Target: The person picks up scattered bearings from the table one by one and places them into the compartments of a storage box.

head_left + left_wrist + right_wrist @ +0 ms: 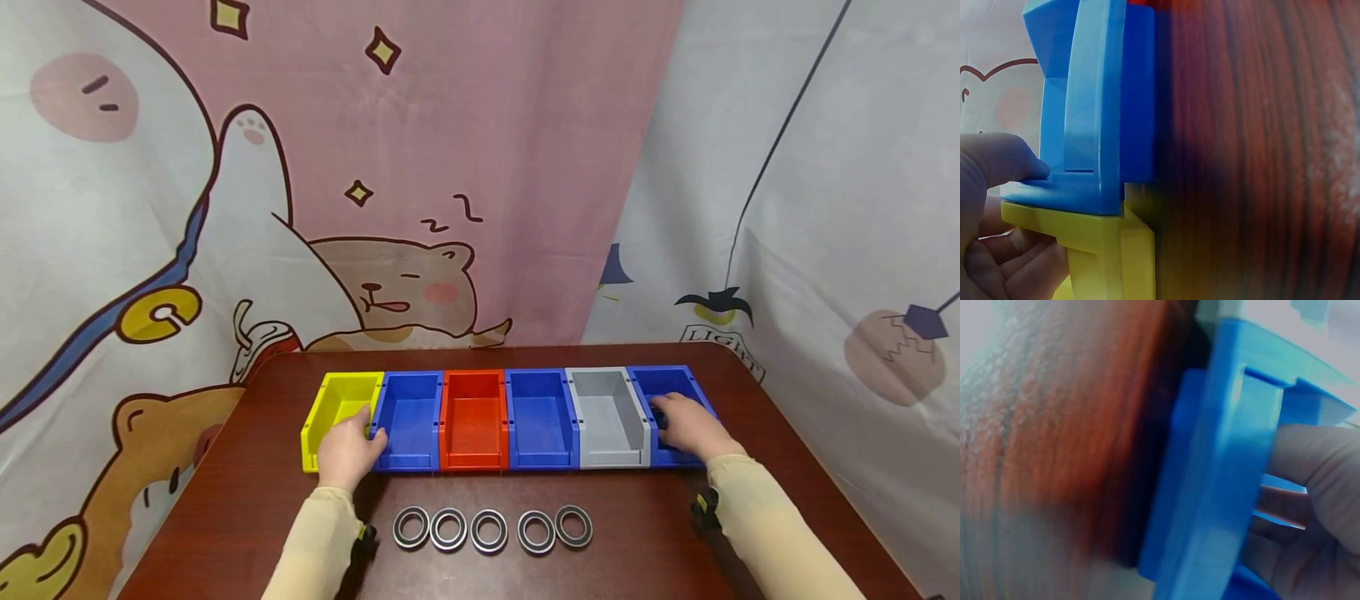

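At the left end of the bin row, my left hand (349, 450) grips the adjoining side walls of the yellow bin (310, 442) and the blue bin (408, 462) beside it. In the left wrist view its thumb (1029, 165) lies on the blue side and its fingers curl inside the yellow one. My right hand (693, 425) reaches into the rightmost blue bin (667, 379), pinching a small dark thing (659, 417) whose kind is unclear. The bin's front wall (1222, 487) hides those fingertips in the right wrist view.
Several ring-shaped bearings (489, 532) lie in a loose row on the brown wooden table (637, 550), in front of the bins. Between the end bins stand a red bin (474, 460), another blue bin (543, 460) and a grey bin (615, 458). A printed curtain (525, 167) hangs behind.
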The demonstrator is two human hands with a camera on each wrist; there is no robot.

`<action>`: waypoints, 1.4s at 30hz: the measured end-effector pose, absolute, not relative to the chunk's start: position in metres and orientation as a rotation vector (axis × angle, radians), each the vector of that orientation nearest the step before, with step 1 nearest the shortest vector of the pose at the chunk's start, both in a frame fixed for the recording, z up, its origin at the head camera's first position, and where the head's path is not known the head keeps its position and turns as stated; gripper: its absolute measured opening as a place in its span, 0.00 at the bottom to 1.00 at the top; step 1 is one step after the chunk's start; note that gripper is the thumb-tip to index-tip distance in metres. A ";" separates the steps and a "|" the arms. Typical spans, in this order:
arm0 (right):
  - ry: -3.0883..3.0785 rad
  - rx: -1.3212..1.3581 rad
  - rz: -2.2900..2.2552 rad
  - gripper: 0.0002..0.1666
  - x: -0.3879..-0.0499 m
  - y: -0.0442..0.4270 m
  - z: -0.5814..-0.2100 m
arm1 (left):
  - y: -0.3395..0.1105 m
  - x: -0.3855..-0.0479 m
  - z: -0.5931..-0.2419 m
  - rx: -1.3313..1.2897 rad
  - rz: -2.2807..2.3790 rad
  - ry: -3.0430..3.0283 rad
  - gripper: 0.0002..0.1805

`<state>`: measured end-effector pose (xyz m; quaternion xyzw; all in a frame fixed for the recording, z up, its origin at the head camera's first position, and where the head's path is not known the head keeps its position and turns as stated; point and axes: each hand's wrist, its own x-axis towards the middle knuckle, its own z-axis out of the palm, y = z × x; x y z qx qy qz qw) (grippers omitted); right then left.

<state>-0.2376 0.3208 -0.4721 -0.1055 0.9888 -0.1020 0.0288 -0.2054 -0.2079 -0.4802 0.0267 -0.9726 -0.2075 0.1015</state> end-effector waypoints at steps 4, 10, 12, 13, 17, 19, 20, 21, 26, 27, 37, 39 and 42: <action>3.041 -0.333 -0.400 0.31 -0.231 0.322 -0.459 | -0.207 -0.205 -0.480 0.084 -0.617 -2.884 0.32; 3.042 -0.345 -0.457 0.30 -0.218 0.321 -0.439 | -0.206 -0.204 -0.479 0.097 -0.630 -2.889 0.33; 3.064 -0.339 -0.466 0.29 -0.215 0.321 -0.435 | -0.206 -0.204 -0.478 0.100 -0.629 -2.890 0.33; 3.076 -0.333 -0.470 0.29 -0.214 0.321 -0.433 | -0.206 -0.204 -0.478 0.102 -0.629 -2.891 0.33; 3.121 -0.313 -0.496 0.27 -0.206 0.319 -0.428 | -0.206 -0.205 -0.478 0.103 -0.621 -2.895 0.33; 3.137 -0.312 -0.519 0.25 -0.202 0.318 -0.425 | -0.206 -0.205 -0.478 0.105 -0.624 -2.899 0.33; 3.145 -0.317 -0.533 0.25 -0.200 0.317 -0.424 | -0.206 -0.205 -0.478 0.105 -0.623 -2.900 0.33; 3.151 -0.321 -0.548 0.24 -0.198 0.316 -0.424 | -0.206 -0.205 -0.478 0.103 -0.620 -2.901 0.33; 3.183 -0.384 -0.631 0.21 -0.187 0.309 -0.421 | -0.207 -0.205 -0.480 0.089 -0.614 -2.889 0.32; 3.189 -0.403 -0.649 0.21 -0.184 0.307 -0.421 | -0.207 -0.205 -0.480 0.083 -0.611 -2.886 0.32; 3.188 -0.622 -0.772 0.16 -0.166 0.278 -0.433 | -0.206 -0.206 -0.478 0.099 -0.615 -2.899 0.33; 3.178 -0.684 -0.783 0.17 -0.162 0.272 -0.437 | -0.206 -0.206 -0.478 0.101 -0.614 -2.904 0.33; 3.143 -0.804 -0.804 0.18 -0.157 0.263 -0.443 | -0.206 -0.206 -0.478 0.102 -0.616 -2.906 0.33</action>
